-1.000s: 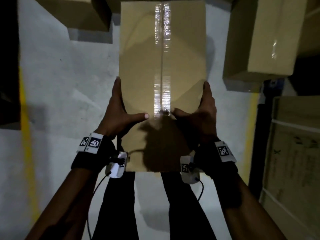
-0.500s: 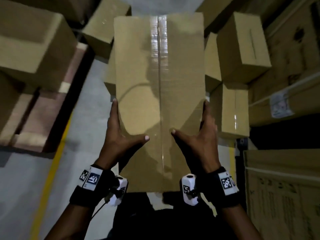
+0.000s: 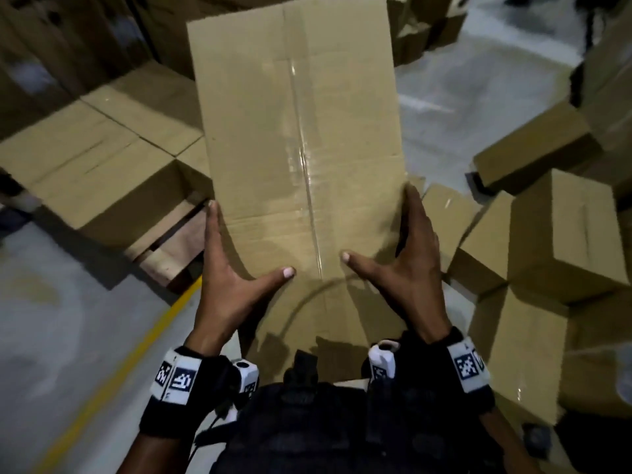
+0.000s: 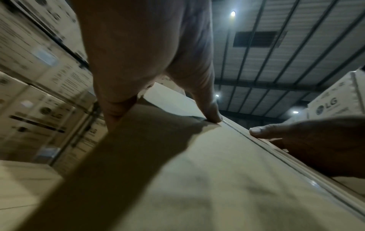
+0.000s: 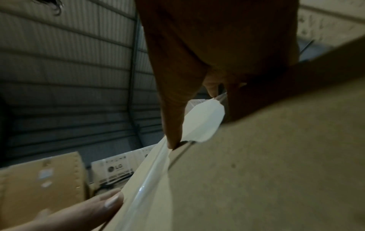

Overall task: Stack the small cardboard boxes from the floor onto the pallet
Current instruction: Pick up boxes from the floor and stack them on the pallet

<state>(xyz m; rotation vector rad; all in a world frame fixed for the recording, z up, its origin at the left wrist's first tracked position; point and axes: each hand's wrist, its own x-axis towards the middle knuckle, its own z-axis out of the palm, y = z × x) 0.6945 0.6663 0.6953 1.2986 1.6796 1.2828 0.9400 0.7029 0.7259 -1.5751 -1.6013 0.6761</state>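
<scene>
Lifted higher, one box (image 3: pixel 297 138), two hands

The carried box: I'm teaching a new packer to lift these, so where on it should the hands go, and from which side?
Take the carried box by its two long side faces near the end closest to the body, one hand from each side. It is long with a taped centre seam, and the left hand and right hand sit that way: fingers along the sides, thumbs on top.
</scene>
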